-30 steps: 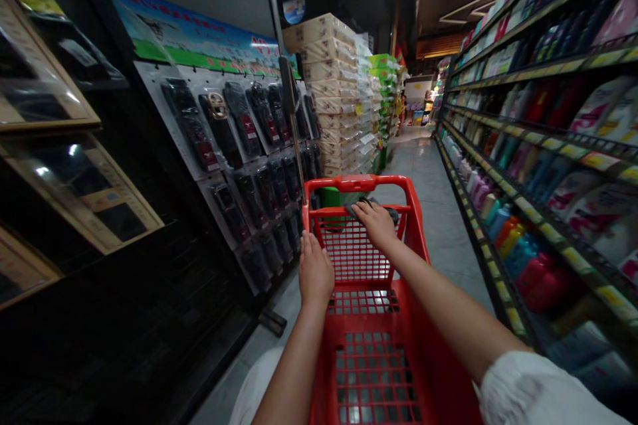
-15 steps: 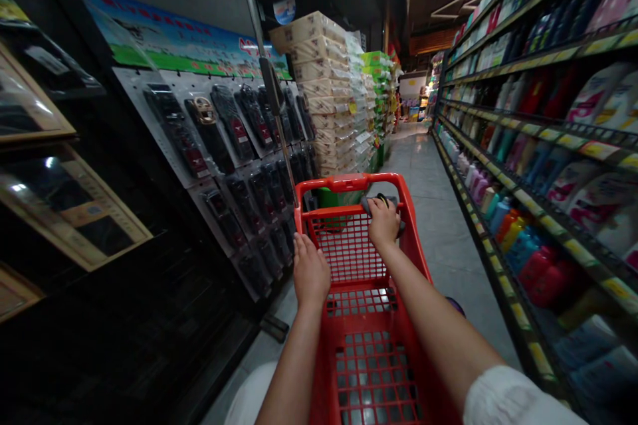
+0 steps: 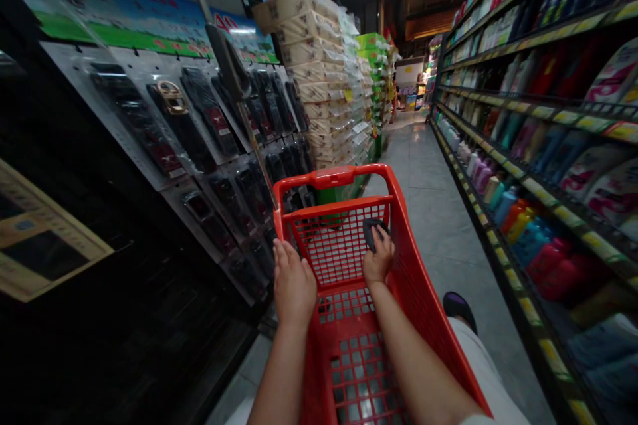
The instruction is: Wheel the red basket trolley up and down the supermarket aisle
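Note:
A red plastic shopping cart (image 3: 343, 265) stands in front of me in a store aisle. My left hand (image 3: 293, 283) rests on the cart's left rim, fingers laid over it. Inside the basket, near the front mesh wall, my right hand (image 3: 379, 259) grips a small dark packaged item (image 3: 373, 231). Both forearms reach forward from the bottom of the view.
On the left hang rows of dark packaged goods (image 3: 209, 113) on a pegboard, with stacked cartons (image 3: 319, 73) beyond. Shelves of bottles (image 3: 523, 146) line the right side. The grey tiled aisle floor (image 3: 428, 199) runs ahead. My shoe (image 3: 458, 309) shows beside the cart.
My right hand moved the dark item from the cart's front rim down into the basket. The view and cart shifted forward along the aisle; my left hand stayed on the rim.

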A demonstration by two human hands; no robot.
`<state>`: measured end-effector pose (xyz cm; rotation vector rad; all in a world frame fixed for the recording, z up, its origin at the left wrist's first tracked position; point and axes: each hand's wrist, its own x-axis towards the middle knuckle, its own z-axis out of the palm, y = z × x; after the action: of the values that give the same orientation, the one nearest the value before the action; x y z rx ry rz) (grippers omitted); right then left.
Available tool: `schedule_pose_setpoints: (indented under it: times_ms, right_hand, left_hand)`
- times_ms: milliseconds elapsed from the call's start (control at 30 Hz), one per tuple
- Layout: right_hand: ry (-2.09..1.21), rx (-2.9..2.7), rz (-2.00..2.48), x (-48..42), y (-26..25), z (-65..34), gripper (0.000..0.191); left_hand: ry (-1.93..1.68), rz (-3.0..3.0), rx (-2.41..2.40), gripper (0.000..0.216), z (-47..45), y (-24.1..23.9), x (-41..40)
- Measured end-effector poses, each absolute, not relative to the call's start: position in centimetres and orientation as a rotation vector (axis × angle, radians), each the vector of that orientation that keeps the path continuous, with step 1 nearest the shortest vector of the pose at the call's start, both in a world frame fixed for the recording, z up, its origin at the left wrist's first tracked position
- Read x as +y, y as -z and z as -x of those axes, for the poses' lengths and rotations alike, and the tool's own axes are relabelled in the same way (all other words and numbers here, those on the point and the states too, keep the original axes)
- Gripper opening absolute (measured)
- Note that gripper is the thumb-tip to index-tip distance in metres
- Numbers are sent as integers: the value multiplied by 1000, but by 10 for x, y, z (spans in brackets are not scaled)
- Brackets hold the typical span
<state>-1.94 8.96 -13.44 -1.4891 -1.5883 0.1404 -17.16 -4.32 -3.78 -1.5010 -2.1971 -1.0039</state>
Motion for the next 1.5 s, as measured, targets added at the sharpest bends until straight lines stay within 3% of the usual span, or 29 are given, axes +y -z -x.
schedule_pose_setpoints:
  times_ms: [233,567,667,967,1333,1500]
  right_hand:
    - [120,-1583,1362,117,103,11,90]
    - [-172,-1708,1553,69,182,24,77]
    - [-231,-1615,1633,73,169,28,68]
    - [-106,-1270,1327,100,111,23,68]
    - [-161,-1619,1061,57,97,104,74]
    - [-122,-1908,1053,46,87,139,56]
  left_hand:
    - [1123,1527,-2210,57,175,42,-45]
    - [1239,1510,-2231,57,177,41,-49]
    - [1292,1539,-2223,57,178,40,-51]
    - [1661,1543,-2298,56,173,30,-55]
    - [1834,1498,-2283,55,172,29,-57]
    - [1831,1498,-2319,56,171,27,-58]
